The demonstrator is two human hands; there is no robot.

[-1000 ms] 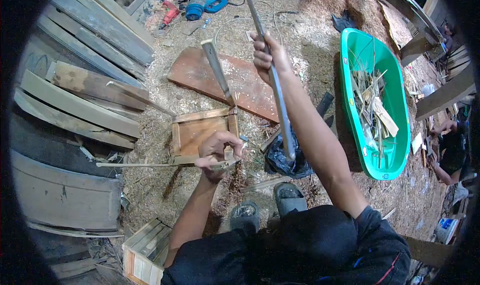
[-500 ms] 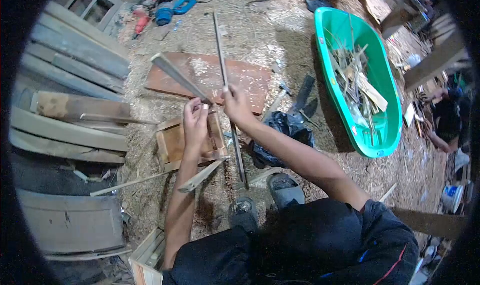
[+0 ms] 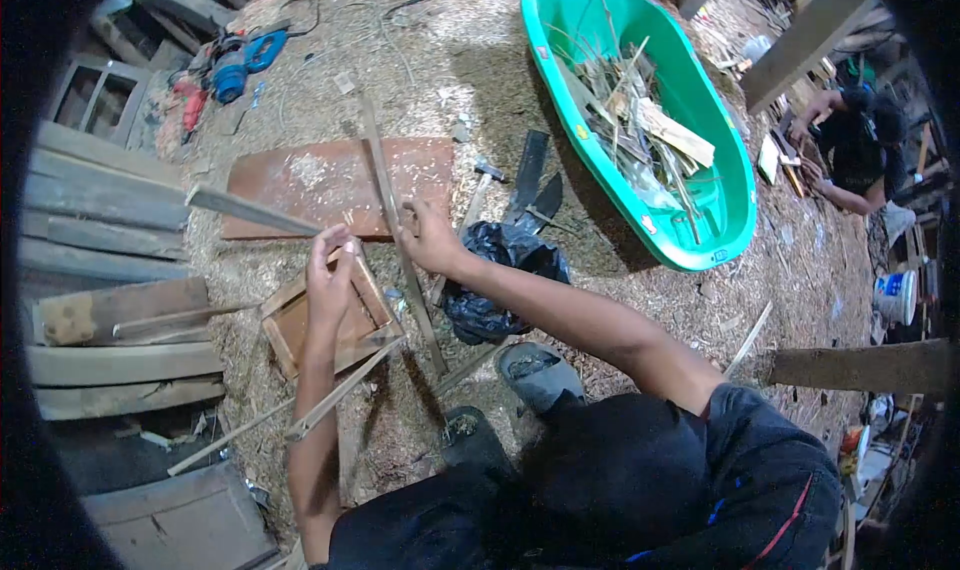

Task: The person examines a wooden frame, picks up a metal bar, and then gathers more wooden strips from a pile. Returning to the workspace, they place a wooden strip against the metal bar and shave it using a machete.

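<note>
A small upturned wooden stool (image 3: pixel 375 288) rests on the shavings, its slim legs sticking outward. My left hand (image 3: pixel 328 275) is over its far corner, fingers loosely bent and thumb apart, by the base of one leg (image 3: pixel 250 210). I see nothing held in it. A long thin wooden strip (image 3: pixel 376 160) slants past the stool's right side. My right hand (image 3: pixel 430 240) grips it near the middle with the thumb side against the wood; some fingers are hidden. A reddish-brown board (image 3: pixel 290 195) lies flat beyond both hands.
A green plastic tub (image 3: pixel 740 215) of wood scraps stands right, near a black plastic bag (image 3: pixel 490 295) and a hammer (image 3: pixel 488 170). Power tools (image 3: pixel 230 78) lie far left. Planks (image 3: pixel 110 260) line the left side. Another person (image 3: pixel 865 145) works at far right, beyond a post (image 3: pixel 800 45).
The view has swung, so the scene sits further left and the other person shows more fully. My right index finger now stands away from the strip; my left hand stays by the stool leg.
</note>
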